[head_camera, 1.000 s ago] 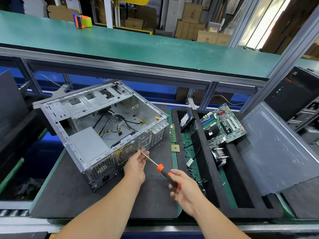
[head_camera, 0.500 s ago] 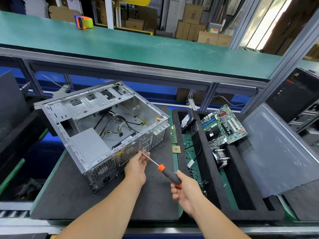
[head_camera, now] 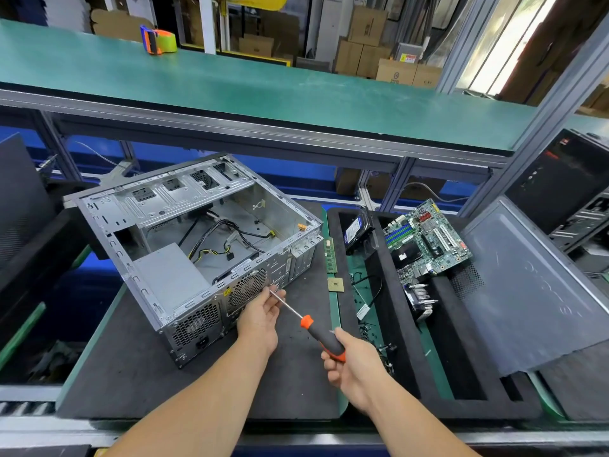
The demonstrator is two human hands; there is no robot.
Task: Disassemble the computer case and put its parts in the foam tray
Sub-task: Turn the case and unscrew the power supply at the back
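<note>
Only a yellow label [head_camera: 226,292], unreadable.

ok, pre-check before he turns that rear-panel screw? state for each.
1. Right hand grips the screwdriver handle: ok.
2. Left hand fingers steady the shaft near the tip: ok.
3. Tip seated in a screw on the computer case rear panel: cannot tell, fingers hide it.
4. Case lies flat on the black mat: ok.
5. Free slot in the foam tray: ok.
6. Power supply cables unplugged: cannot tell.

A tape dispenser [head_camera: 158,39] sits on the green shelf [head_camera: 263,90]; cardboard boxes [head_camera: 365,44] behind.
</note>
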